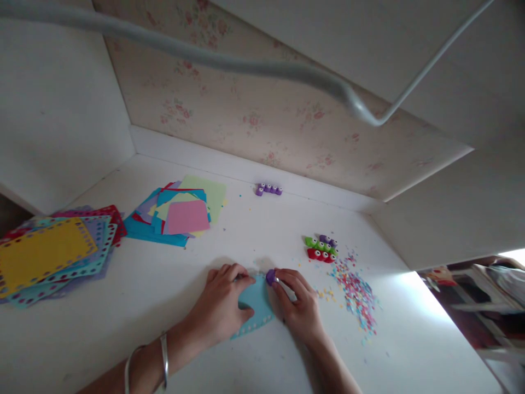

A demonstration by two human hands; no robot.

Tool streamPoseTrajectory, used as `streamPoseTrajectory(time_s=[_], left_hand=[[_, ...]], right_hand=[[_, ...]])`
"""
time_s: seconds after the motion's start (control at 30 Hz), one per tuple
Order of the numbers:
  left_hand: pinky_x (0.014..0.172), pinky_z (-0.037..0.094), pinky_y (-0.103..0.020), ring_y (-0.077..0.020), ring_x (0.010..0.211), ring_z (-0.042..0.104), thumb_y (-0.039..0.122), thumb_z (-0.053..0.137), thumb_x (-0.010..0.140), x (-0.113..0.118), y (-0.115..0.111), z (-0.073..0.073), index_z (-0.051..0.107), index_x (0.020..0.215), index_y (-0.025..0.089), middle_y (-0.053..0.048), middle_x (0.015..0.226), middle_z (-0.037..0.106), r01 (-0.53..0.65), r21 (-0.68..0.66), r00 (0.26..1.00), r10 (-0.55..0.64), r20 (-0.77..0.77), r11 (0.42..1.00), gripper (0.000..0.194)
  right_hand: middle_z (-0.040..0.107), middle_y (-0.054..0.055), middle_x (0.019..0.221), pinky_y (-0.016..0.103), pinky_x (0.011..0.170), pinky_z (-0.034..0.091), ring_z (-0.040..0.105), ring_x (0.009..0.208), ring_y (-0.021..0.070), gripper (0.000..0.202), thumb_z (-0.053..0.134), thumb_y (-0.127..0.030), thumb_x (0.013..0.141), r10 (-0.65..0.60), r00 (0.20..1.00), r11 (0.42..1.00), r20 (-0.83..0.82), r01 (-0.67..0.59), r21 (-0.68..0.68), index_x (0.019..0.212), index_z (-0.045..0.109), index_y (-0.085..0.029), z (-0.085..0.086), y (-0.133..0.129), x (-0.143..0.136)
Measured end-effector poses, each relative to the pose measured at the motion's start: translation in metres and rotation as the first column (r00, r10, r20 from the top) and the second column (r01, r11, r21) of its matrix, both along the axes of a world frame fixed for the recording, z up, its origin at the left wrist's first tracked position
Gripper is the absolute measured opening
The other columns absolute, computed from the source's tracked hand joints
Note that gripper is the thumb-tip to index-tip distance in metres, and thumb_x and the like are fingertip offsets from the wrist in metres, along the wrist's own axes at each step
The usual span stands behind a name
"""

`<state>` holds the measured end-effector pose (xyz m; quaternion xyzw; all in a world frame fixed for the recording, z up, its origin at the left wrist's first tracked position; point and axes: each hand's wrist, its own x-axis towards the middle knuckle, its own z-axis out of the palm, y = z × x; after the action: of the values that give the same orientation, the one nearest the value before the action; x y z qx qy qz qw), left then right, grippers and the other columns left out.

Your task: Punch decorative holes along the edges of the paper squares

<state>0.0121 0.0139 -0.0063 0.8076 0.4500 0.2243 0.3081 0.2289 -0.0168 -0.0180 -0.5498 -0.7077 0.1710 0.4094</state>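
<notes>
A light blue sheet of paper (256,301) lies on the white table, with small punched holes along its near edge and some at its far edge. My left hand (225,298) rests on its left side, thumb and fingers apart, pressing it flat. In my right hand (298,309) a small purple hole punch (270,277) is gripped at the sheet's far right corner. Part of the sheet is hidden under my left hand.
Punched coloured sheets (49,249) are stacked at far left, beside plain coloured paper (188,217). Purple punches (269,189) stand by the wall; green, red and purple punches (322,249) sit right, near scattered confetti (359,295). A pale cable (246,65) crosses above.
</notes>
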Motion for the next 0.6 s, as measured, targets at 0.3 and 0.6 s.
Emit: streamPoseTrajectory(time_s=[0.3,0.6], left_hand=[[0.098,0.040,-0.042,-0.0249,0.110,0.058,0.014,0.073,0.067,-0.001,0.002,-0.003,0.066,0.118,0.026,-0.003,0.115,0.063,0.009,-0.016,1.000,-0.009,0.023,1.000,0.053],[0.096,0.049,-0.033,-0.0190,0.102,0.066,0.009,0.065,0.077,-0.003,0.013,-0.006,0.071,0.099,0.024,-0.001,0.106,0.072,-0.024,-0.151,0.970,0.060,0.235,0.988,0.027]], right_hand=[[0.070,0.008,0.107,0.038,0.086,0.060,0.067,0.100,0.0212,0.018,0.060,-0.022,0.092,-0.038,0.999,0.999,-0.028,0.037,-0.029,0.107,0.069,-0.025,-0.006,0.000,0.001],[0.068,0.008,0.107,0.037,0.083,0.062,0.068,0.098,0.0213,0.017,0.062,-0.022,0.091,-0.038,0.997,0.999,-0.063,0.036,-0.036,0.107,0.067,-0.025,-0.010,-0.003,0.001]])
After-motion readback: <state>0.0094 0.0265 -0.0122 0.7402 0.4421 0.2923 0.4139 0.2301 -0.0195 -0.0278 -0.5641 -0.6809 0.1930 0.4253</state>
